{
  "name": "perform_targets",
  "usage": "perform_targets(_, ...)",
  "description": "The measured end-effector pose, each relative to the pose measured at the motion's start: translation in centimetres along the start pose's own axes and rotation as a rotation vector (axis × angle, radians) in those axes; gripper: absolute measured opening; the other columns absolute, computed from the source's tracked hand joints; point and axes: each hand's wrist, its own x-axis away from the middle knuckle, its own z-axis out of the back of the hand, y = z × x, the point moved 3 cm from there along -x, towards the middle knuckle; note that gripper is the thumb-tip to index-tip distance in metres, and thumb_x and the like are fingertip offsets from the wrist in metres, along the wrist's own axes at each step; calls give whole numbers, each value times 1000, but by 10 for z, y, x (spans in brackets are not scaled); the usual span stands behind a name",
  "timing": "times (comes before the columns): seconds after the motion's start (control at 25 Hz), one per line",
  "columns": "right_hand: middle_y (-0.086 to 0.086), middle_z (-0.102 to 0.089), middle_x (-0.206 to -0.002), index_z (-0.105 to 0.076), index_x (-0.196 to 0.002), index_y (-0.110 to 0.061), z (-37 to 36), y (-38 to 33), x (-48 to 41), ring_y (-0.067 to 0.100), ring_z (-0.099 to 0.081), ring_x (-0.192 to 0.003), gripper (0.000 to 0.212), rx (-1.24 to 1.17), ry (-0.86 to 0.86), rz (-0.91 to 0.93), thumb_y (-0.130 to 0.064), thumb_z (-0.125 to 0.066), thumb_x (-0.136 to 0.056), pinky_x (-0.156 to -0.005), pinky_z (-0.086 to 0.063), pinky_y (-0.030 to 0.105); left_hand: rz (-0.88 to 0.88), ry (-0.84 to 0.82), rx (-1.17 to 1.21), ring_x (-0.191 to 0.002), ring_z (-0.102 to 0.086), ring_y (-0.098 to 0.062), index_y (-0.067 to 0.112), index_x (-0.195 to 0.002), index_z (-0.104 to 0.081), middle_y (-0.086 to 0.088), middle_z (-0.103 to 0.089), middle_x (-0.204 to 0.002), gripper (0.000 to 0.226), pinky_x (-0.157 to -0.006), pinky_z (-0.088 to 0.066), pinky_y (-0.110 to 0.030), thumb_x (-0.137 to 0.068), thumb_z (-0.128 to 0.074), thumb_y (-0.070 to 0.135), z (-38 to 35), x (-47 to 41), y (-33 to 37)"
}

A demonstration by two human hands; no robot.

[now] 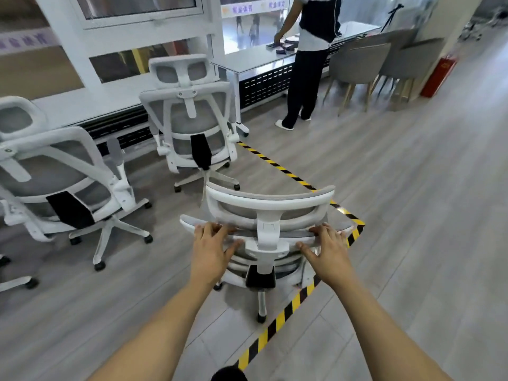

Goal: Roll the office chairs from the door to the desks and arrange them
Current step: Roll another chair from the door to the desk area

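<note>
A white-framed grey mesh office chair (268, 209) stands right in front of me, its back toward me. My left hand (211, 248) grips the top edge of its backrest left of the headrest post. My right hand (328, 250) grips the same edge on the right. The chair's wheeled base sits on the yellow-and-black floor tape (286, 316). Two more white mesh chairs stand by the window: one ahead (189, 119) and one at the left (55, 171). A white desk (247, 60) stands along the window beyond them.
A person (308, 59) stands at the desk, handling dark items on it. Grey padded chairs (362, 64) and a red fire extinguisher box (437, 75) are at the far right. Part of another chair base (16, 281) shows at the left edge. Open wood floor lies to my right.
</note>
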Motion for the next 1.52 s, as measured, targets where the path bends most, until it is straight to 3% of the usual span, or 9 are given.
perform_targets(0.24, -3, -54, -134, -54, -125, -26, 7, 41, -162, 19, -37, -140, 50, 5, -50, 6, -64, -53, -91, -123, -13, 49, 47, 46, 32, -111, -43, -26, 29, -120, -63, -2, -53, -110, 36, -96, -47, -43, -89, -66, 49, -62, -142, 17)
perform_targets(0.52, -5, -57, -122, -54, -120, -24, 3, 61, -297, 20, -47, -127, 56, 51, -30, 2, -70, -44, -90, -115, -29, 53, 45, 24, -8, -108, -42, -27, 29, -114, -65, -2, -53, -106, 36, -97, -44, -43, -90, -60, 55, -107, -281, 12)
perform_targets(0.76, -1, -53, -138, -51, -132, -23, 5, 69, -350, 23, -40, -136, 50, 45, -85, -5, -58, -46, -96, -121, -23, 51, 87, -42, -50, -115, -45, -31, 23, -119, -63, -7, -55, -115, 35, -106, -40, -47, -89, -64, 41, -122, -338, 23)
perform_targets(0.84, 0, -51, -144, -50, -138, -21, 7, 71, -352, 23, -40, -139, 49, 76, -95, 9, -50, -50, -98, -123, -20, 48, 118, -91, -80, -126, -44, -33, 20, -126, -60, -8, -55, -126, 40, -106, -41, -48, -90, -63, 36, -125, -338, 29)
perform_targets(0.92, 1, -54, -140, -53, -136, -20, 10, 68, -348, 24, -45, -134, 45, 74, -64, 22, -43, -54, -98, -118, -31, 45, 122, -107, -93, -130, -44, -32, 19, -129, -57, -7, -55, -133, 43, -107, -42, -48, -90, -60, 36, -126, -330, 38)
perform_targets(1.0, 0, -61, -127, -58, -128, -21, 19, 60, -345, 23, -52, -121, 36, 21, -34, 27, -38, -56, -97, -103, -45, 41, 133, -113, -87, -126, -46, -29, 22, -129, -55, -2, -55, -134, 41, -104, -42, -45, -92, -56, 38, -121, -319, 47)
perform_targets(1.12, -1, -65, -113, -61, -118, -22, 34, 37, -335, 22, -58, -106, 25, -66, -20, 106, -33, -57, -95, -90, -51, 42, 180, -83, -63, -112, -49, -25, 25, -127, -55, 2, -57, -124, 33, -98, -43, -40, -95, -53, 36, -100, -288, 69)
perform_targets(1.32, 1, -66, -111, -64, -114, -18, 42, -19, -284, 25, -59, -103, 24, -226, -74, 458, -22, -64, -90, -91, -49, 42, 266, 105, -175, -97, -51, -22, 25, -117, -59, 4, -60, -111, 39, -85, -47, -39, -92, -37, 45, -39, -205, 122)
perform_targets(1.52, -3, -60, -119, -60, -126, -22, 44, -80, -199, 16, -52, -112, 34, -359, -262, 783, -26, -62, -92, -97, -39, 31, 493, 239, -278, -101, -54, -23, 26, -115, -61, 6, -60, -113, 33, -83, -48, -43, -91, -46, 42, 11, -88, 146)
